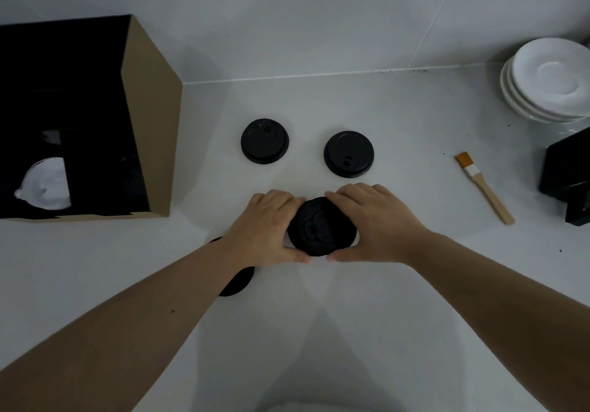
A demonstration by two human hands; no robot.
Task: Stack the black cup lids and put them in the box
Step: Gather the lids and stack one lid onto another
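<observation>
Near the middle of the white tabletop [383, 284], the left hand [271, 229] and right hand [373, 223] cup a black lid [321, 227] from either side, fingers curled round its rim. Two more lids [265, 141] [348, 153] lie apart nearer the back edge, and another [238, 280] shows partly under the left forearm. The open cardboard box [150, 124] stands at the left edge.

lid [321, 227]: black, flat, centre | two lids [265, 141] [348, 153]: beyond it, apart | box [150, 117]: left, open
</observation>
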